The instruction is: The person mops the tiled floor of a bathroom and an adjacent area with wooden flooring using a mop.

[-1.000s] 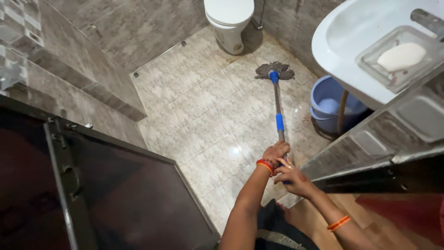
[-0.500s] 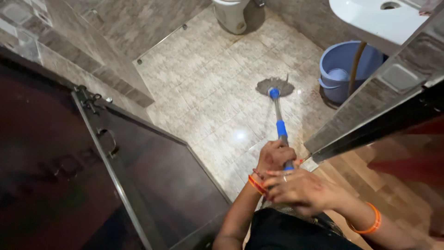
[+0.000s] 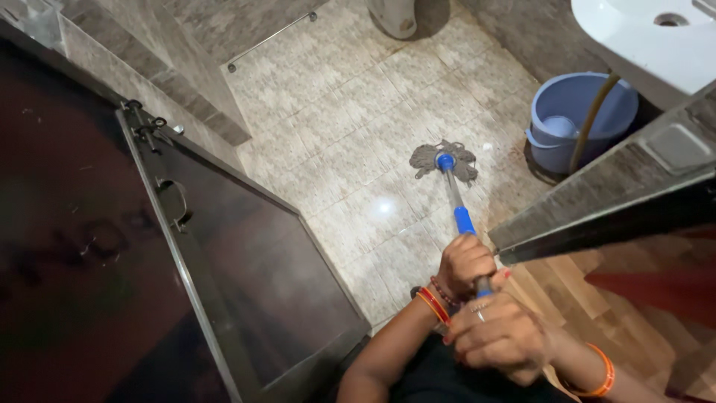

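Mop head (image 3: 444, 160) now sits nearer the bucket (image 3: 578, 119); left hand (image 3: 464, 263) and right hand (image 3: 498, 337) fingers wrapped tight around the mop handle (image 3: 456, 205).

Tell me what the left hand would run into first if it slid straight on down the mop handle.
The left hand, wrapped round the mop handle, would first meet the blue sleeve just ahead of it. Farther on come the grey mop head and the tiled floor; depth is unclear.

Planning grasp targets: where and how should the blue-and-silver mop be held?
Grip the blue-and-silver mop on its upper handle, coming from the near end, as both hands do: left hand lower, right hand above. The shaft slants toward the person, with the grey string head on the tiled floor.
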